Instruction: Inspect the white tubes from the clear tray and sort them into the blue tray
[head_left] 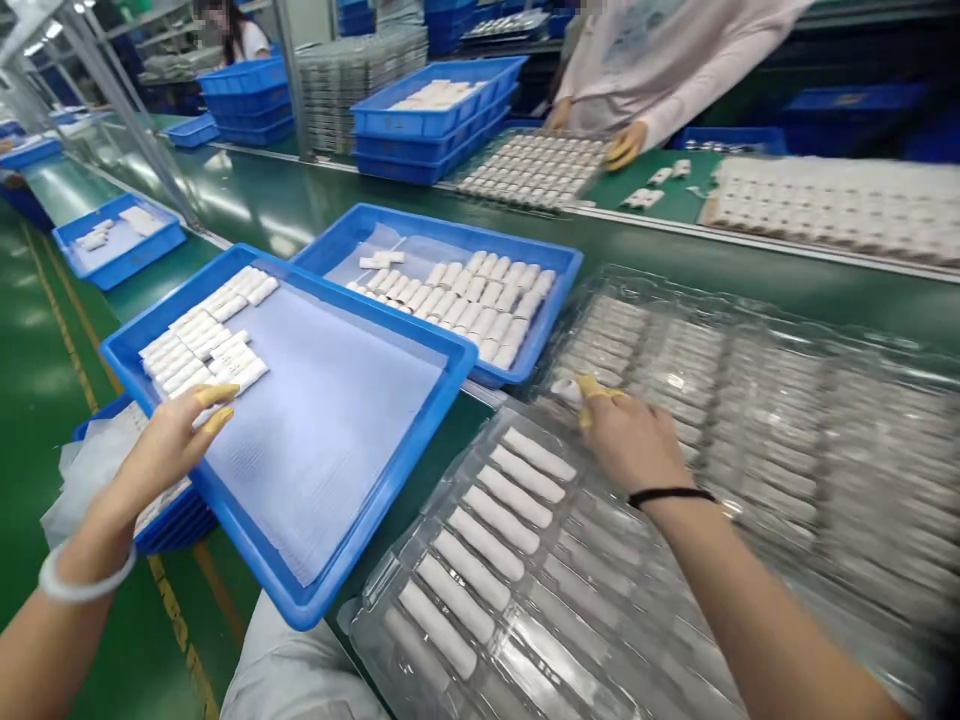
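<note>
My left hand (176, 432), with yellow finger covers, is over the near-left edge of a tilted blue tray (375, 490). Its thumb and forefinger are slightly apart, close to the white cylindrical pieces (187, 350) grouped on the tray's pale liner. Further right, my right hand (634, 435) is closed at a white cylindrical piece (566, 388), partly hidden by its yellow-covered fingers. Below that hand lies a clear plastic blister tray (450, 500), with a column of white pieces in its left slots.
Filled clear blister trays (772, 420) cover the right side. Behind, another blue tray (442, 235) carries white pieces. Stacked blue trays (427, 150) stand across the line. A co-worker's hand (626, 145) rests by a filled tray. More blue bins (176, 525) sit low at left.
</note>
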